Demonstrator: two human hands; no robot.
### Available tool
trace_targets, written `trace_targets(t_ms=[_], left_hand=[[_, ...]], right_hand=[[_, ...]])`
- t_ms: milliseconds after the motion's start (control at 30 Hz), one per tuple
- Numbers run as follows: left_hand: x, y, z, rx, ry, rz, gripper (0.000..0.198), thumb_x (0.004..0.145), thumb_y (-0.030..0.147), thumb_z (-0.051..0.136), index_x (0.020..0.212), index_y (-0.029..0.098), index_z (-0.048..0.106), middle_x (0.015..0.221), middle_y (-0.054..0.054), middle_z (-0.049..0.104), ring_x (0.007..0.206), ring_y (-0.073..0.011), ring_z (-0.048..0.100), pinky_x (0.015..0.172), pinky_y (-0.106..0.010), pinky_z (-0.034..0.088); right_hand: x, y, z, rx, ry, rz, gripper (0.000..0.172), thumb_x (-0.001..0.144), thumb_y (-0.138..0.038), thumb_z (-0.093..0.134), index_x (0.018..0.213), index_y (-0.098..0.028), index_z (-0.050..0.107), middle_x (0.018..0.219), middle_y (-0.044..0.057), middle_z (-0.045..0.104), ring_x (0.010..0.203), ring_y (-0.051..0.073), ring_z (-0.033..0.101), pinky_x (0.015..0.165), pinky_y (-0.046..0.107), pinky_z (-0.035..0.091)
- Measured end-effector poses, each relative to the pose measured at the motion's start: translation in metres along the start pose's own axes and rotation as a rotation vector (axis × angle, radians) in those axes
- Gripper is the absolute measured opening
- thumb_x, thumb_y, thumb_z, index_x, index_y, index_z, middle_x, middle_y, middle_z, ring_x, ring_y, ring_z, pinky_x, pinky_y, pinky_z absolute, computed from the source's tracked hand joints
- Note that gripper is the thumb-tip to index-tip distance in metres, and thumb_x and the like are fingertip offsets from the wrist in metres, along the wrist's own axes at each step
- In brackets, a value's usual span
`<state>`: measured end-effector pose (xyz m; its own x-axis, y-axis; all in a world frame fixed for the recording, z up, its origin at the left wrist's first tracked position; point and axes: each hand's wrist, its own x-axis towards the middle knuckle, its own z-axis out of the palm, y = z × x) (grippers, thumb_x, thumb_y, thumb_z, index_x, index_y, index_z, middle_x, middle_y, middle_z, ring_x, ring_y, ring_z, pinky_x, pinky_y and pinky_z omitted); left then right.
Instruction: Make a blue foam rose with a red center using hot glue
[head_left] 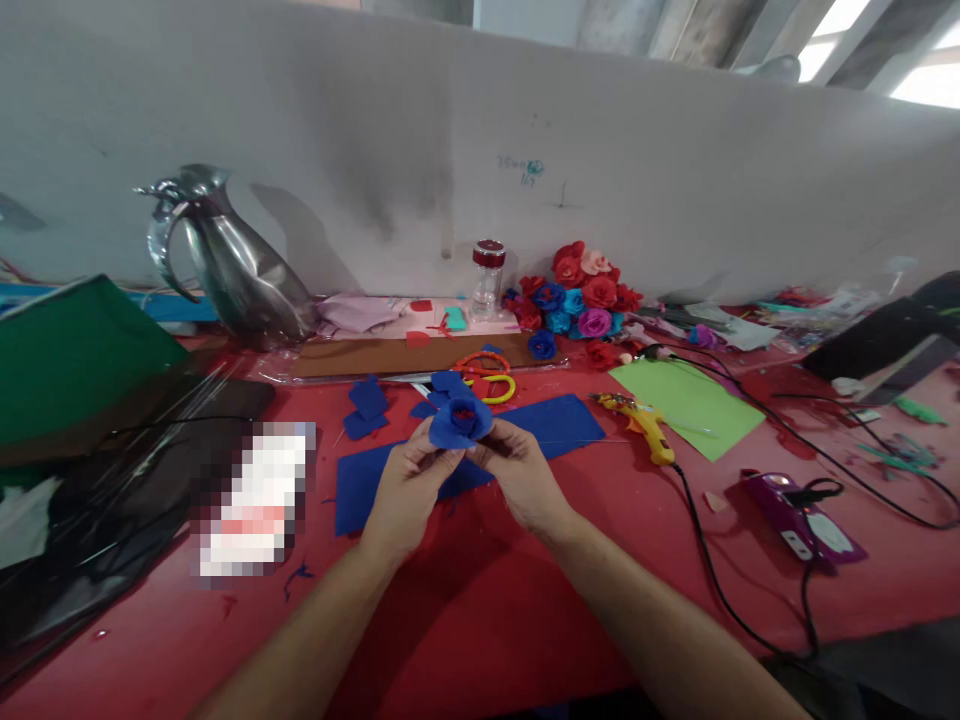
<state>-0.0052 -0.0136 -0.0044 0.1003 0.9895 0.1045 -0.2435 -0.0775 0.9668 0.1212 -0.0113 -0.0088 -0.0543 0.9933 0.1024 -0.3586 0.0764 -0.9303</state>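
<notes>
Between my two hands is a blue paper flower (pixel 459 422) with layered petals curled round a dark centre. My left hand (pixel 405 485) pinches its left edge, thumb and fingers closed. On the other side my right hand (pixel 521 475) grips the right edge the same way. Below the flower lies a flat strip of blue paper (pixel 574 422). Cut blue petals (pixel 366 405) are scattered just behind my left hand. Scissors with orange and yellow handles (pixel 495 388) rest right behind the flower, partly covered by blue pieces.
A yellow glue gun (pixel 641 425) lies to the right, its cord running past a purple power socket (pixel 806 525) and green paper (pixel 686 405). Finished paper flowers (pixel 581 300), a glass jar (pixel 488 280) and a metal jug (pixel 236 260) stand along the wall. Dark plastic (pixel 150 490) covers the left side.
</notes>
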Motion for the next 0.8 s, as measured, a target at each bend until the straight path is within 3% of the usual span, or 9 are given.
trace_targets(t_ms=[167,367,567,800], left_hand=[[0.002,0.003,0.003,-0.231,0.073,-0.209,0.016,0.057,0.026,0.081,0.071,0.02,0.076,0.072,-0.002,0.073,0.076,-0.0171,0.064,0.084,-0.033,0.047],[0.004,0.002,0.004,-0.327,0.15,-0.316,0.014,0.051,0.02,0.083,0.059,0.017,0.073,0.062,-0.001,0.07,0.063,-0.0109,0.059,0.069,-0.024,0.047],[0.007,-0.001,0.002,-0.453,0.138,-0.41,0.011,0.058,0.014,0.079,0.058,0.014,0.068,0.062,0.001,0.066,0.061,-0.0087,0.059,0.063,-0.02,0.048],[0.012,0.003,-0.001,-0.639,0.223,-0.618,0.018,0.082,0.006,0.058,0.068,0.014,0.066,0.064,0.0,0.065,0.059,-0.0091,0.062,0.063,-0.023,0.053]], right_hand=[[0.001,0.001,-0.002,0.041,0.063,0.066,0.014,0.061,-0.025,0.079,0.067,-0.021,0.067,0.066,-0.005,0.063,0.063,0.01,0.055,0.066,0.023,0.046],[-0.001,-0.001,-0.001,-0.008,0.055,0.096,0.012,0.064,-0.025,0.077,0.07,-0.02,0.067,0.064,-0.004,0.064,0.061,0.01,0.057,0.061,0.024,0.046],[-0.001,0.001,0.0,-0.012,0.028,0.114,0.016,0.064,-0.026,0.077,0.072,-0.02,0.064,0.067,-0.003,0.064,0.062,0.011,0.059,0.061,0.025,0.047],[-0.002,-0.003,-0.001,-0.081,0.015,0.041,0.009,0.072,-0.026,0.07,0.079,-0.022,0.064,0.075,-0.002,0.066,0.065,0.01,0.058,0.064,0.025,0.048]])
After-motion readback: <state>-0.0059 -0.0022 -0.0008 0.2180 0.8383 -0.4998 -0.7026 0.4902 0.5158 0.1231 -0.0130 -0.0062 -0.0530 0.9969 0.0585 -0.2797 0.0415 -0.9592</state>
